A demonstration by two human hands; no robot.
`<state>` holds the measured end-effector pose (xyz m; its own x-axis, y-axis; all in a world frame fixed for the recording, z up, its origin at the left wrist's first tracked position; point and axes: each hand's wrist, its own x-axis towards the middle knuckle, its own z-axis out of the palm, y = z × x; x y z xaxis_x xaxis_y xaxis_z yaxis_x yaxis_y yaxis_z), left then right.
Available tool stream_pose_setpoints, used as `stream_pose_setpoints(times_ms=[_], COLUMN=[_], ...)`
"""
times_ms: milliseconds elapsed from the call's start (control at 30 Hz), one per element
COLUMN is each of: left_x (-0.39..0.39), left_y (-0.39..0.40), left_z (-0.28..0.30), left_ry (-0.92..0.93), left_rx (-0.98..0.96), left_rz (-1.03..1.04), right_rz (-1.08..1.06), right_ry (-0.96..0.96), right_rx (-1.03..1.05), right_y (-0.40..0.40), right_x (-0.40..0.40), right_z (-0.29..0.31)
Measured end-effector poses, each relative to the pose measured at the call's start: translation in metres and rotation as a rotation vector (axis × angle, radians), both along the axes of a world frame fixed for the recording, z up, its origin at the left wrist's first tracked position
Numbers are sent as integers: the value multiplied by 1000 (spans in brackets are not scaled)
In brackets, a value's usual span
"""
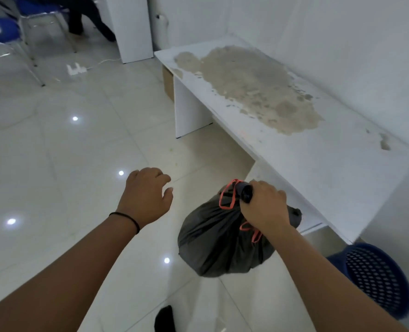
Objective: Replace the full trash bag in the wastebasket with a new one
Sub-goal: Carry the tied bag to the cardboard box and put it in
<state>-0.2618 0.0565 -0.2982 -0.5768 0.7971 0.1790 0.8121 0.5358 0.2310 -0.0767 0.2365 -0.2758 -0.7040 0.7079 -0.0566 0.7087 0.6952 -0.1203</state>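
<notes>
The right hand [263,204] grips the gathered neck of the full trash bag [222,238], fingers curled round the twisted dark plastic and what looks like a small dark roll, with the red drawstring [227,195] looped just beside the knuckles. The bag hangs clear of the floor [55,152], in front of the near end of the white worktop [330,168]. The left hand [146,192] holds nothing; its fingers hang loosely curled, reaching forward over the tiles. The blue mesh wastebasket [378,279] stands on the floor under the worktop's near corner, and no liner shows in it from this angle.

The step in hand appears to be carrying the full bag away and setting it down. To do it well, the person should keep the grip on the bunched neck rather than on the thin drawstring alone, so the plastic does not tear or the knot slip. The bag should go down gently, upright, well apart from the wastebasket, leaving room to fit the new liner. The free left hand could steady the underside if the load swings.
</notes>
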Motion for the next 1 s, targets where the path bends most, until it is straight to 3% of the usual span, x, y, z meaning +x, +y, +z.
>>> stream_pose_setpoints(times_ms=[433,800,1000], left_x=[-224,-434,-567], left_y=[1,71,102], left_z=[-11,3,-6], left_ry=[-16,-30,-29], left_rx=[0,29,20], left_rz=[218,351,314], right_rz=[74,169,152], right_ry=[288,349,399], right_rx=[-289,-521,-587], right_y=[40,98,124], right_x=[-289,-529,-660], right_z=[-10,2,-1])
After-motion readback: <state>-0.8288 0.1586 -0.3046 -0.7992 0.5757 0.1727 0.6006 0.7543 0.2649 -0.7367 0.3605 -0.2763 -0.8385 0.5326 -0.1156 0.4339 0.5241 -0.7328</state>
